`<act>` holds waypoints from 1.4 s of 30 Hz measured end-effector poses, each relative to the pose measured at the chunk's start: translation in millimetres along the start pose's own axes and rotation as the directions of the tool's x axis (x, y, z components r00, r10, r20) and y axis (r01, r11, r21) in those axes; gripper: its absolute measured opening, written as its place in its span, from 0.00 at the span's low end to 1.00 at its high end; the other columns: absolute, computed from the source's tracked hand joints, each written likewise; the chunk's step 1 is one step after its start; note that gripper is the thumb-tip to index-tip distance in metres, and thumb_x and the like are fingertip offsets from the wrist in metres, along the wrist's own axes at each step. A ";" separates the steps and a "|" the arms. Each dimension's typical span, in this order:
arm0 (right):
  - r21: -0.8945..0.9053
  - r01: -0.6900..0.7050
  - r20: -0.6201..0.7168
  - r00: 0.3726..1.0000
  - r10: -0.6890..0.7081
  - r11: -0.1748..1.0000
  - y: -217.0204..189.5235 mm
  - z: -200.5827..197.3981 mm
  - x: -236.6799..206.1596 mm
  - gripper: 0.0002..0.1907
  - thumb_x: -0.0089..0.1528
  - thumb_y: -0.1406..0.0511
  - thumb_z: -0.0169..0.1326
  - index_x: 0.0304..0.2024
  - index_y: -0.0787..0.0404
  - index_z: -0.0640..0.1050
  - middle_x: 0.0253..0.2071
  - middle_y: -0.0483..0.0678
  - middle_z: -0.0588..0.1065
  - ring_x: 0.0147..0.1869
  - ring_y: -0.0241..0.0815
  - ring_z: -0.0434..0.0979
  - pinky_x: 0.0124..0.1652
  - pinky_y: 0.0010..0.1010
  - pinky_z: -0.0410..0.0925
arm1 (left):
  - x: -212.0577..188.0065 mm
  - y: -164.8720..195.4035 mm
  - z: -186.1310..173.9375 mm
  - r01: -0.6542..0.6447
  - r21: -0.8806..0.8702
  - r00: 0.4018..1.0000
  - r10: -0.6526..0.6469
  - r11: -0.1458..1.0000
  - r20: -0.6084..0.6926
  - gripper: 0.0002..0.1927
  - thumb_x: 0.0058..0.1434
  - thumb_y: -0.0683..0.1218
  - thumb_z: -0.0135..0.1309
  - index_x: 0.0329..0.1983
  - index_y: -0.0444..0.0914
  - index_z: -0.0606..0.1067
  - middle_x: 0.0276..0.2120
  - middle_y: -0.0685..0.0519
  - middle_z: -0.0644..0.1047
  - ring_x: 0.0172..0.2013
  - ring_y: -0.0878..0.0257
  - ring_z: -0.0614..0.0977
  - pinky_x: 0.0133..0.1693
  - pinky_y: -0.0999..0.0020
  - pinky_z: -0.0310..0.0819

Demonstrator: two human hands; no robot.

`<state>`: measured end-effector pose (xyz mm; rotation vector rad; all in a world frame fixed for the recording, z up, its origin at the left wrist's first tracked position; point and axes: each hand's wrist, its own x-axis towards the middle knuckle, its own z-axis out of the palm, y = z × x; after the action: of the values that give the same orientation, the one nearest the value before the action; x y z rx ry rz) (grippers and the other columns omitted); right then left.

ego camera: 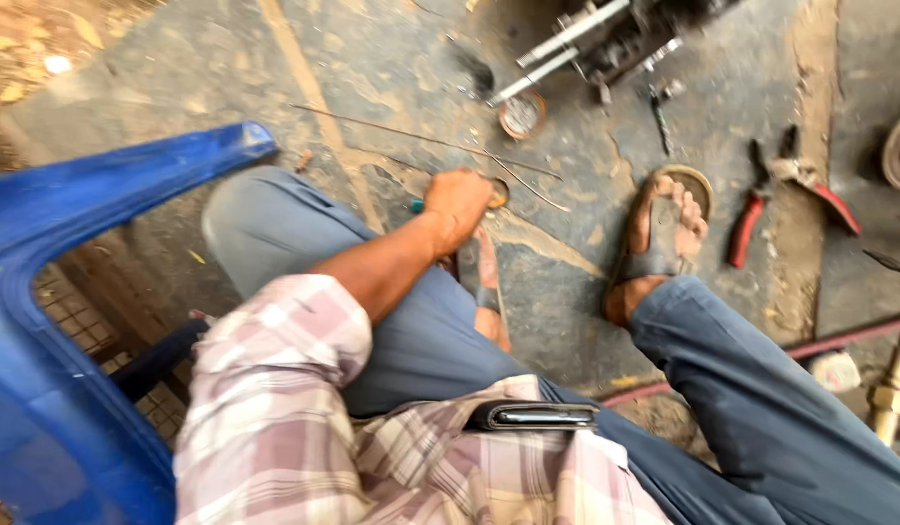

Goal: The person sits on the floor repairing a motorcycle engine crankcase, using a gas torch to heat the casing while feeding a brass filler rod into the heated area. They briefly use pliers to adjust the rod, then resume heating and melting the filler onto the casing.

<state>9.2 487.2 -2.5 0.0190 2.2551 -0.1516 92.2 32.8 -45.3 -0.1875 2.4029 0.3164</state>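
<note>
One hand in view: my left hand [457, 204], reaching down past my knee to the concrete floor [392, 68], fingers curled shut around a small round object [497, 193]; what it is, I cannot tell. Thin wire rods [421, 139] lie just beyond. Right hand out of frame. Step: gripping. Next move needs a firm, steady lift.

concrete floor [392, 68] — red pliers [761, 199] | thin wire [421, 139] | small bowl [522, 115] | red hose [839, 340]

Red-handled pliers [761, 199] beside blue plastic chair [51, 321]
</note>
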 end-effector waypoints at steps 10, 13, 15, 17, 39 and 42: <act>-0.299 0.612 -0.012 0.764 -0.645 0.732 53.7 -19.5 9.9 0.21 0.60 0.58 0.60 0.54 0.59 0.81 0.49 0.59 0.79 0.51 0.49 0.77 0.48 0.35 0.70 | 17.5 -55.5 -11.6 0.352 -0.211 0.839 -0.407 0.912 -0.360 0.05 0.54 0.39 0.59 0.34 0.38 0.81 0.35 0.41 0.81 0.36 0.42 0.83 0.37 0.48 0.81; 0.138 0.360 0.020 0.930 -0.367 0.922 0.8 -12.6 37.5 0.18 0.60 0.59 0.60 0.50 0.61 0.82 0.42 0.51 0.79 0.44 0.40 0.77 0.43 0.32 0.69 | 22.2 -43.5 -3.2 0.186 -0.047 0.945 -0.192 0.981 -0.264 0.11 0.52 0.36 0.55 0.39 0.36 0.80 0.41 0.40 0.79 0.42 0.43 0.82 0.41 0.50 0.81; 0.524 -0.174 0.279 0.960 0.025 0.833 -45.7 -1.7 42.0 0.15 0.60 0.60 0.60 0.44 0.64 0.82 0.31 0.42 0.77 0.34 0.32 0.73 0.34 0.32 0.67 | 27.9 -28.6 1.2 0.091 -0.082 0.931 -0.114 0.992 -0.347 0.10 0.57 0.37 0.54 0.41 0.35 0.79 0.43 0.40 0.78 0.44 0.43 0.81 0.42 0.48 0.79; 0.533 -0.138 0.288 0.957 -0.026 0.835 -76.0 -9.6 38.6 0.15 0.61 0.58 0.61 0.39 0.64 0.81 0.26 0.40 0.73 0.31 0.31 0.69 0.30 0.33 0.63 | 32.9 -19.5 4.0 0.042 -0.065 0.928 -0.063 0.997 -0.367 0.11 0.59 0.38 0.52 0.43 0.34 0.79 0.44 0.41 0.78 0.46 0.44 0.80 0.44 0.47 0.78; 0.668 -0.082 0.249 0.961 -0.118 0.740 -83.9 -0.2 62.9 0.17 0.65 0.54 0.57 0.38 0.61 0.79 0.24 0.38 0.68 0.29 0.31 0.63 0.29 0.31 0.60 | 41.7 18.5 -9.8 0.024 0.476 0.997 0.013 0.879 -0.074 0.09 0.65 0.40 0.51 0.45 0.33 0.77 0.40 0.43 0.77 0.42 0.51 0.81 0.42 0.57 0.80; 0.658 -0.070 0.241 0.963 -0.121 0.750 -84.1 -2.0 64.0 0.16 0.64 0.53 0.56 0.39 0.59 0.79 0.24 0.37 0.70 0.29 0.29 0.65 0.29 0.29 0.62 | 42.7 19.6 -8.4 0.017 0.457 1.000 -0.016 0.889 -0.007 0.10 0.67 0.40 0.49 0.48 0.31 0.76 0.38 0.41 0.78 0.39 0.51 0.82 0.38 0.57 0.80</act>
<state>-38.6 401.5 -42.0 0.3292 1.8185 -0.9181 50.7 47.2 -64.1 0.0089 2.4014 -0.2649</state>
